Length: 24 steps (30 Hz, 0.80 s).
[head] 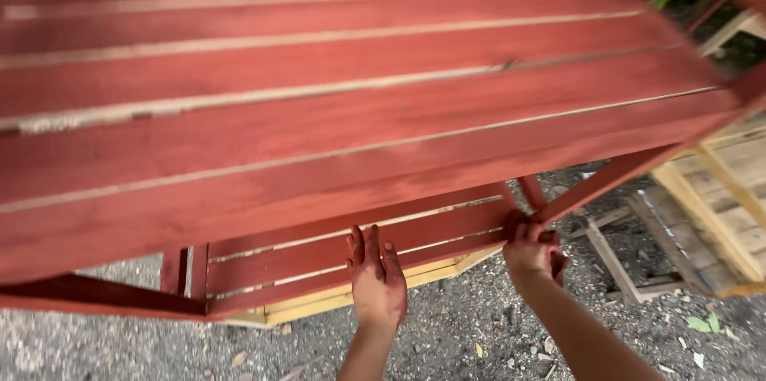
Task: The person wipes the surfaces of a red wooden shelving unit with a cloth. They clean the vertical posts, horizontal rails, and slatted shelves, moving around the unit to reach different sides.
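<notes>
A large red-painted wooden slatted piece (335,110) fills most of the view, its top boards running left to right. My left hand (377,277), stained red, rests flat with fingers spread against a lower red slat (319,257). My right hand (533,252), also paint-stained, is curled around the lower corner where a red diagonal brace (606,181) meets the slats; what lies inside its grip is partly hidden.
Grey gravel ground (463,325) lies below. An unpainted pale wooden frame (718,197) stands at the right, with a small wooden pallet piece (622,261) on the ground. A yellowish unpainted frame (359,301) shows behind the lower red slats.
</notes>
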{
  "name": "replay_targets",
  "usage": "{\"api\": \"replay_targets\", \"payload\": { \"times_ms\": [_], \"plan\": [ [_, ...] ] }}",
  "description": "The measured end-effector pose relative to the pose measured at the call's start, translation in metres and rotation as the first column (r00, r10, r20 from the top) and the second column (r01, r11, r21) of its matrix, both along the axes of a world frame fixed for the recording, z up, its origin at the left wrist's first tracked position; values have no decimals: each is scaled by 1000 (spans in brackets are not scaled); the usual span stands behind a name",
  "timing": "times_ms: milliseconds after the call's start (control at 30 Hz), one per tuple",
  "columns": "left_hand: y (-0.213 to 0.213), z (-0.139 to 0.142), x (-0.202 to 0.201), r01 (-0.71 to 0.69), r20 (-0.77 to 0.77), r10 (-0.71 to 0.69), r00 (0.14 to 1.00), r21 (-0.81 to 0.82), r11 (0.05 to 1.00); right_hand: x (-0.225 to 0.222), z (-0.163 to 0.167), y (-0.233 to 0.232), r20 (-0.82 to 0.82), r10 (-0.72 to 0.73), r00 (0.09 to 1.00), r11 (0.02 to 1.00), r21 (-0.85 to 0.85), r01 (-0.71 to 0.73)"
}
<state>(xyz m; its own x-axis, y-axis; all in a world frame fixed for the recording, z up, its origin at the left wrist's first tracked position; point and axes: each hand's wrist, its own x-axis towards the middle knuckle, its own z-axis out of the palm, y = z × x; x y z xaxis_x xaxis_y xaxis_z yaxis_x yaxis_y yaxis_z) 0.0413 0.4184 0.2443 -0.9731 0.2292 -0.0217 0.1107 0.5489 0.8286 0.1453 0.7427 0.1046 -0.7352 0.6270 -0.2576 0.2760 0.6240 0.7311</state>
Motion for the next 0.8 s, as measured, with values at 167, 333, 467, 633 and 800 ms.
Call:
{"api": "replay_targets", "payload": {
  "times_ms": [167, 333, 467, 633, 800],
  "plan": [
    [9, 54, 11, 122, -107, -120, 987, 10, 993, 41, 92, -38, -103, -193, 976, 955, -249, 162],
    [4, 130, 31, 264, -499, -259, 827, -62, 963, 76, 242, -88, -384, -262, 885, 906, -414, 89],
    [-11, 188, 47, 359, -551, -376, 745, -144, 922, 83, 347, -142, -664, -316, 678, 870, -487, -71],
    [-21, 243, 43, 394, -688, -395, 608, -171, 903, 73, 428, -182, -894, -210, 396, 874, -353, -334],
    [-33, 289, 12, 174, -790, -309, 530, -255, 951, 40, 468, -198, -993, -89, 75, 822, -116, -557]
  ]
}}
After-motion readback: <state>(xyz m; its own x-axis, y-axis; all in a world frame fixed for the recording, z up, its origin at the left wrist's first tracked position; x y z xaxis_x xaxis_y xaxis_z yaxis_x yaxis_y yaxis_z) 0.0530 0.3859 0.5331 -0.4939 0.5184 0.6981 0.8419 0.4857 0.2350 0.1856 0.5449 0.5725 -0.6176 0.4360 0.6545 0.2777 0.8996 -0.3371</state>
